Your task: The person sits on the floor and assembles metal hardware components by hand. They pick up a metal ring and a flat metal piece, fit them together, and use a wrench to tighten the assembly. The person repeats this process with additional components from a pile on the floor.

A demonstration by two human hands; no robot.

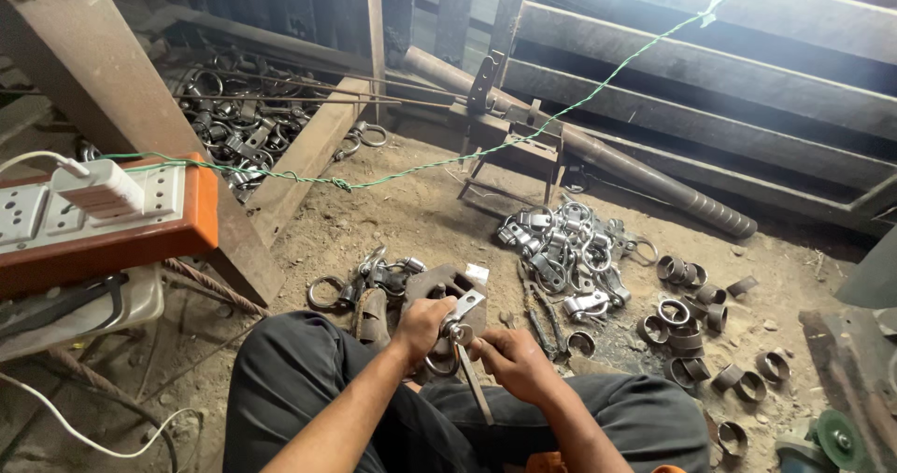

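Our left hand (422,324) grips a grey metal ring clamp (455,335) against a rusty steel block (439,282) on the dirt floor (411,216); our right hand (509,359) clasps a thin metal rod (475,391). A heap of shiny clamps (565,249) and short steel rings (691,319) lie just beyond.

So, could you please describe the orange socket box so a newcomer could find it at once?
Start at the slanting steel beam on the left edge. The orange socket box sits against its lower side. Nothing else here is orange with a white socket face, and a white plug sits in it.
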